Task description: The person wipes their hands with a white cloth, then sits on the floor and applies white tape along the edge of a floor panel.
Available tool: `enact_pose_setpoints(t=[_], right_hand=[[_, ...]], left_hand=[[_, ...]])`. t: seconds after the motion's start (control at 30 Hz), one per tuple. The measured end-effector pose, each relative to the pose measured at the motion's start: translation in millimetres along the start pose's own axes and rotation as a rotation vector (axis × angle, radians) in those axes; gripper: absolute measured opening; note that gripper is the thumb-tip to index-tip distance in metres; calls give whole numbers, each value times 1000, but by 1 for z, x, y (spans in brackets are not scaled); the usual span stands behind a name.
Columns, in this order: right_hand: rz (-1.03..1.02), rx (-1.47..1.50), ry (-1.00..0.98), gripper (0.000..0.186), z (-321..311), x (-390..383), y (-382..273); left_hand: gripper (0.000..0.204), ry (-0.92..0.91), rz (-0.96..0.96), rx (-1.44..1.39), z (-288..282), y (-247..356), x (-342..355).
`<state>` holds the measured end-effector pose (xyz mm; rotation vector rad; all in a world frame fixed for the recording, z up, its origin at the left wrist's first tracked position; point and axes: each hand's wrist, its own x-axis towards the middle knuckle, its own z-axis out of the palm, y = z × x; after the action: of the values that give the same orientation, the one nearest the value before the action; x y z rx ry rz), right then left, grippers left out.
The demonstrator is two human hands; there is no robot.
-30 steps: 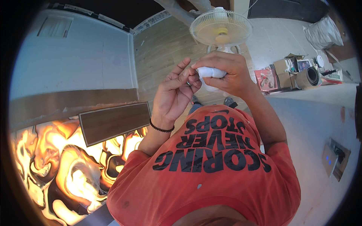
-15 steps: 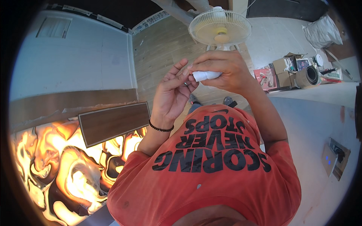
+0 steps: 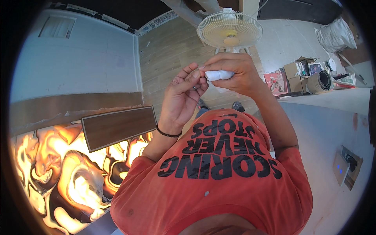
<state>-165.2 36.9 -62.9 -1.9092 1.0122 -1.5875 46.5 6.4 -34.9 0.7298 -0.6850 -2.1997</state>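
I read the right hand [image 3: 239,74] as the holding grip: its fingers are wrapped together around a small white tube [image 3: 218,75], with the thumb along the underside. The tube lies roughly level in the head view, long axis running left to right, its free end pointing toward the left hand [image 3: 184,92]. The left hand's grip is pinched together at that free end, fingertips [image 3: 197,74] meeting right at the tube's tip (whether they nip a cap or just the tip itself, I cannot tell). So the tube sits between the two hands, held up in front of the chest, body in the right, end in the left. A black wristband [image 3: 168,133] circles the left wrist. Beyond the hands, a white standing fan [image 3: 230,29] stands on the wood floor [image 3: 164,55]; cardboard boxes [image 3: 297,74] lie well apart to the right.
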Motion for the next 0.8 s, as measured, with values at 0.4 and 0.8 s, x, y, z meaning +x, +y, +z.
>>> enact_pose_setpoints(t=[0.4,0.8], right_hand=[[-85,-233,140,29,11,-2,3],[195,68,260,14,16,-2,0]], left_hand=[[34,85,169,207,1,-9,9],[42,-191,79,-269,-1,-3,19]])
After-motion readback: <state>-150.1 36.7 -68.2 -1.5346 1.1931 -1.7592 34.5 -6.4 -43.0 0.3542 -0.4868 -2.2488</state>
